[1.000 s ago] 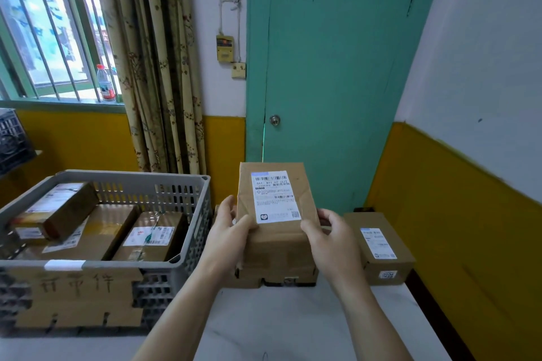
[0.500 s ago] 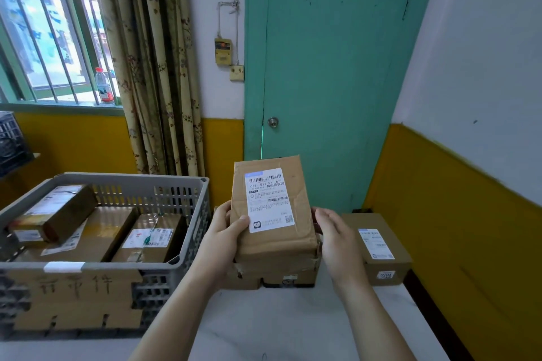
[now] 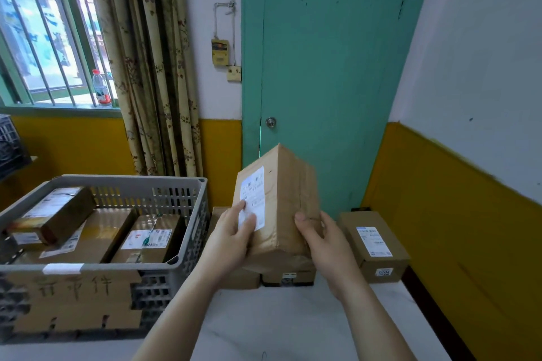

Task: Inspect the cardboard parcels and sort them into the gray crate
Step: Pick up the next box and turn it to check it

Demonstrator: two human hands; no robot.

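Gray crate [image 3: 187, 214] at 9 o'clock, holding parcels. Held parcel [image 3: 281, 208], centre, upright above the table [image 3: 264, 322]: inspection step. Left hand [image 3: 231, 237] and right hand [image 3: 325, 240] clasp its sides. Next: carry toward 9 o'clock, clearing the rim.

Place: a small back room used for sorting parcels, plain and worn, not a shop front.
Walls: white above, mustard yellow below, scuffed.
Door: closed teal painted door [image 3: 325, 67] with a round metal knob.
Window: barred window [image 3: 44, 29] with a green frame, a floral beige curtain [image 3: 146, 61] beside it, a clear plastic bottle [image 3: 101, 88] on the sill.
Work surface: white marble-patterned table [image 3: 281, 325].
Goods: brown cardboard parcels with white shipping labels [image 3: 374, 242], several in a gray slotted plastic crate [image 3: 192, 231] fronted by a hand-lettered cardboard sign [image 3: 73, 287].
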